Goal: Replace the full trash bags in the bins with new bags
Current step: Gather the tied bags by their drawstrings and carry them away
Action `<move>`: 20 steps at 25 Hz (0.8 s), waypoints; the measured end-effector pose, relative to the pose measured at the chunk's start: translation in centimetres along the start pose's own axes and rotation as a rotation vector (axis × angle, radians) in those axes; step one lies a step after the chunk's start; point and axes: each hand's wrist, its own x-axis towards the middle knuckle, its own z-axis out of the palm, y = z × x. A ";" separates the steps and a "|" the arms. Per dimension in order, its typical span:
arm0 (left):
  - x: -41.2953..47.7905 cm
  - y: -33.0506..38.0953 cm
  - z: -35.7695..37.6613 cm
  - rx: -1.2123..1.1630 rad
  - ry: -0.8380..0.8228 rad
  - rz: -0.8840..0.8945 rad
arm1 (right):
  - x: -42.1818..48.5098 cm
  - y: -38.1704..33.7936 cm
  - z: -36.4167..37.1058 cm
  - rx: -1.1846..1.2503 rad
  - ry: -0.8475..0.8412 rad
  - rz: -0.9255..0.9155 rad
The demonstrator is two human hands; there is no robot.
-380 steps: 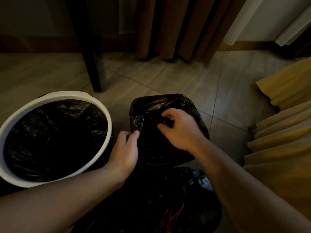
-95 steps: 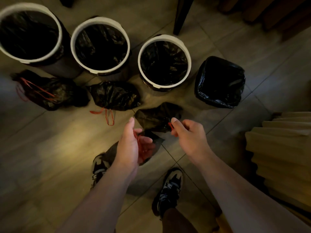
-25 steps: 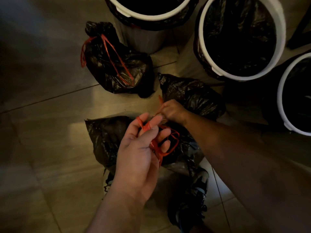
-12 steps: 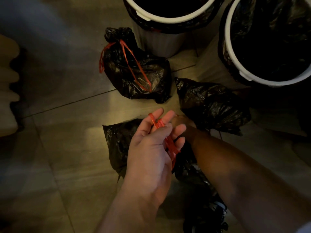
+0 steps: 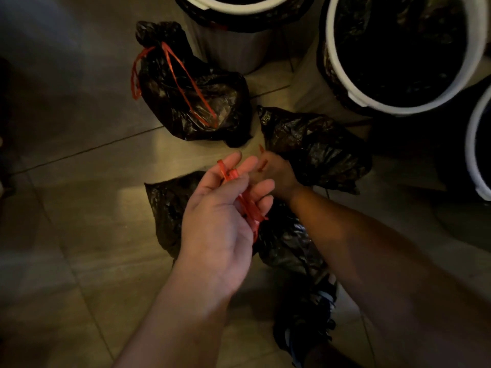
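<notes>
middle bag's strand lay just upper right of my left fingers, right hand nearer

my left hand (image 5: 220,221) sat at frame centre, palm turned up, fingers loosely curled. a red drawstring (image 5: 245,205) was looped across those fingers, and the lower bag (image 5: 167,208) hung from it, spreading out below and to the left of the hand.

my right hand (image 5: 277,175) reached in from the lower right and passed behind the left fingertips. it was bunched in a fist at the near end of the middle bag (image 5: 316,150). a red strand (image 5: 262,166) poked out above its knuckles, so i read it as pinched on that strand. the left hand hid the fingertips.

the middle bag's long axis ran from the fist toward the upper right, toward the lined bin (image 5: 393,109) behind it. the strand was therefore right beside the left fingers, on their upper-right side. the right hand was already on it and was the nearer one.

the tied bag (image 5: 202,102) lay well apart at upper left, out of reach of either hand. i judged the coming move to be drawing the strand down and left into the left hand.
</notes>
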 end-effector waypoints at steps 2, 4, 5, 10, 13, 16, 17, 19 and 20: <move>-0.8 -0.2 0.0 -0.013 0.005 0.007 | -2.2 -1.0 -2.6 0.203 0.138 -0.034; -2.2 0.0 0.0 -0.004 -0.001 0.014 | -5.8 -1.5 -5.7 0.282 0.209 -0.040; -3.0 0.0 0.1 0.011 -0.003 0.019 | -7.6 -1.5 -7.3 0.305 0.221 -0.053; -6.4 -0.9 1.8 0.131 0.046 0.019 | -17.2 -3.5 -14.7 0.334 0.309 -0.068; -8.1 -1.1 3.8 0.229 0.030 0.004 | -21.6 -5.4 -17.1 0.320 0.315 -0.083; -10.1 -0.9 5.3 0.294 0.055 -0.031 | -25.2 -7.0 -18.2 0.317 0.312 -0.130; -11.0 -0.9 5.4 0.302 0.073 -0.055 | -26.3 -7.6 -18.4 0.322 0.321 -0.149; -13.5 -0.9 5.4 0.322 0.083 -0.100 | -28.3 -8.4 -18.8 0.331 0.340 -0.168; -14.9 -0.9 5.3 0.321 0.075 -0.110 | -29.2 -8.7 -18.9 0.326 0.333 -0.177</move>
